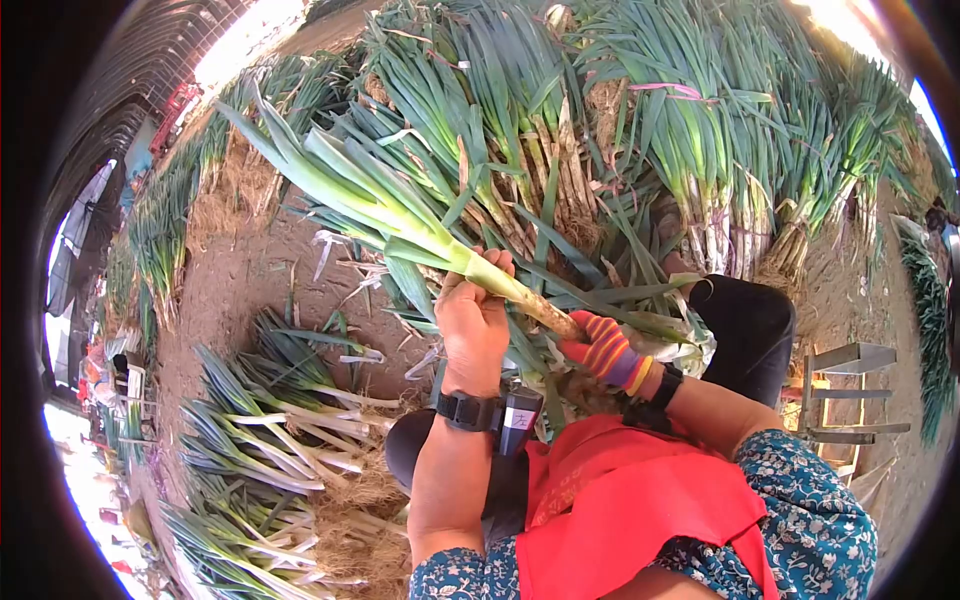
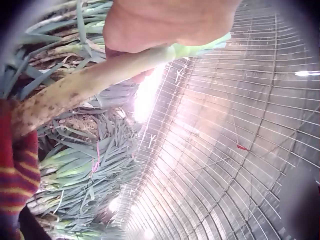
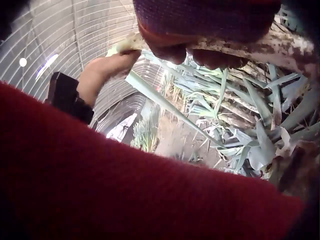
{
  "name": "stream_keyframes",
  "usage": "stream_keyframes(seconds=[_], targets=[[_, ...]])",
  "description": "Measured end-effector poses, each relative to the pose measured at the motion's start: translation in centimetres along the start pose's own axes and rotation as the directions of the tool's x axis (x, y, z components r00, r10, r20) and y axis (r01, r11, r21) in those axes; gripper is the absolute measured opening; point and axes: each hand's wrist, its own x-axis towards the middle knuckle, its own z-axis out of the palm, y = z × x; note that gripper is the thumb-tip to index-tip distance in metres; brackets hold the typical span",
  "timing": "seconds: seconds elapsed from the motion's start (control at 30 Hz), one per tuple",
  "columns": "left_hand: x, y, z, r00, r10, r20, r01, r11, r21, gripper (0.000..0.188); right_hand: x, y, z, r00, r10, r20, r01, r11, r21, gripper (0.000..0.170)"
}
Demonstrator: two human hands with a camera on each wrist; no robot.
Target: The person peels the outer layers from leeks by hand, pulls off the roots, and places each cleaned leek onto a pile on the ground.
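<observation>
A thick leek [image 1: 430, 235] lies slantwise in both hands, its green leaves at the upper left in the head view. The bare left hand [image 1: 472, 315] grips it where the pale stalk meets the leaves; in the left wrist view that hand [image 2: 170, 25] curls over the stalk [image 2: 85, 82]. Around the brown-spotted lower end is the right hand [image 1: 605, 352], in a striped glove. The right wrist view has the gloved hand [image 3: 205, 30] wrapped over the soil-stained stalk [image 3: 255, 47]. A partly detached leaf [image 3: 165, 102] hangs below the left hand there.
Tied leek bundles [image 1: 700, 130] stand behind the hands. Leeks with roots [image 1: 290, 430] lie on the ground at the left. A metal-and-wood stand [image 1: 850, 390] is at the right, beyond the knee [image 1: 745, 330]. Loose leaves lie under the held leek.
</observation>
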Motion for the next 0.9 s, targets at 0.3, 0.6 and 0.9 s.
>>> stream_keyframes(seconds=[0.3, 0.6, 0.9], targets=[[-1.0, 1.1, 1.5, 0.988, 0.040, 0.152, -0.026, 0.996, -0.089, 0.018, -0.7, -3.3, -1.2, 0.997, 0.049, 0.067, -0.063, 0.973, 0.221, 0.033], [-1.2, 1.8, -0.5, 0.999, 0.021, -0.034, -0.019, 0.999, 0.032, 0.021, -0.1, -1.8, -0.7, 0.994, -0.105, -0.017, 0.101, 0.982, -0.157, 0.035], [-0.9, 0.5, -1.9, 0.998, -0.026, -0.061, 0.023, 0.998, -0.051, 0.023, -0.9, -1.6, 1.1, 0.990, 0.068, 0.124, -0.089, 0.981, 0.174, 0.037]])
